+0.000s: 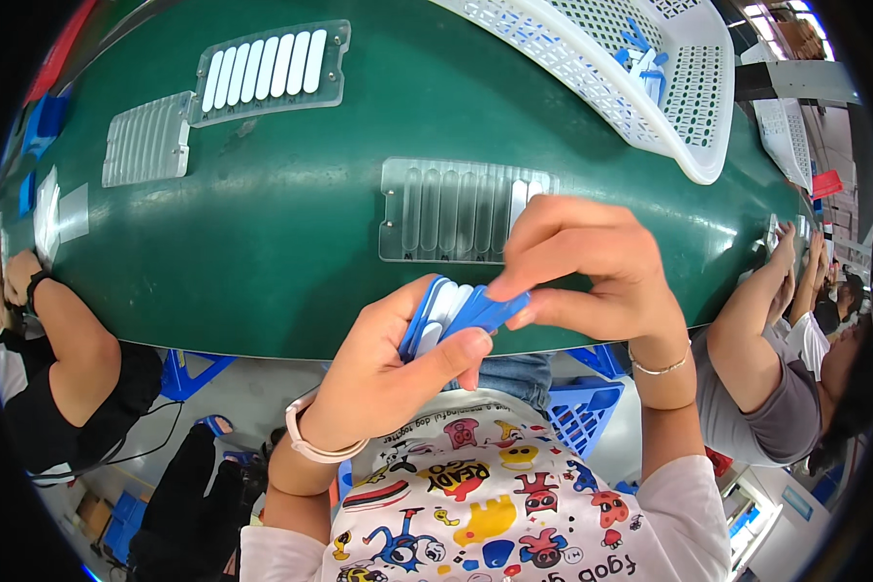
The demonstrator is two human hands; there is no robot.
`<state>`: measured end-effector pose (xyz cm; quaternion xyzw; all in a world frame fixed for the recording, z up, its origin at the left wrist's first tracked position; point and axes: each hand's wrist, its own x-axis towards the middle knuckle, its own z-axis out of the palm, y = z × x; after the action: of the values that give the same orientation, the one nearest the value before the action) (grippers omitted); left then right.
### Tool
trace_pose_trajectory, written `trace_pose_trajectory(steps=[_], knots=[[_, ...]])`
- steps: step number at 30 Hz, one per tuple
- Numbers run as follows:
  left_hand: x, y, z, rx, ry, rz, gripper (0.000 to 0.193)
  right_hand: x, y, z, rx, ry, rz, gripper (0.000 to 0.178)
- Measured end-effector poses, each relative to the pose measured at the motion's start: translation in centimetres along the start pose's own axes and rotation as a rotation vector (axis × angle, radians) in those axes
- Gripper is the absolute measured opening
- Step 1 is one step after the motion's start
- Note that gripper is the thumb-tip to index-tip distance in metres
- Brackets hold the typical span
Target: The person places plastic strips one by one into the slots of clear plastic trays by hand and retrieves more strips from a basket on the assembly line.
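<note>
The left hand is closely wrapping blue and white strips by the surface edge; the right hand is tightly pinching a blue end. The far tray is holding white strips in a row; the partly hidden near tray is showing white only rightward, its other visible slots lacking strips.

green table | 3 clear grooved trays: 2 left, 1 centre | white perforated basket, upper right
</note>
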<state>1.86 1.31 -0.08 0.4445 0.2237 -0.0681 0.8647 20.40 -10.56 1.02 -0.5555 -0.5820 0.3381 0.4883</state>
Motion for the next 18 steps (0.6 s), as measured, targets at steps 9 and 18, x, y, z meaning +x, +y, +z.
trace_pose_trajectory(steps=[9, 18], knots=[[0.2, -0.4, -0.3, -0.152, 0.071, 0.015, 0.022, 0.6, 0.8, -1.6, -0.266, 0.245, 0.359, 0.009], [0.3, -0.9, -0.3, 0.016, 0.174, 0.098, 0.021, 2.1, 1.2, -1.3, -0.473, 0.156, 0.374, 0.021]])
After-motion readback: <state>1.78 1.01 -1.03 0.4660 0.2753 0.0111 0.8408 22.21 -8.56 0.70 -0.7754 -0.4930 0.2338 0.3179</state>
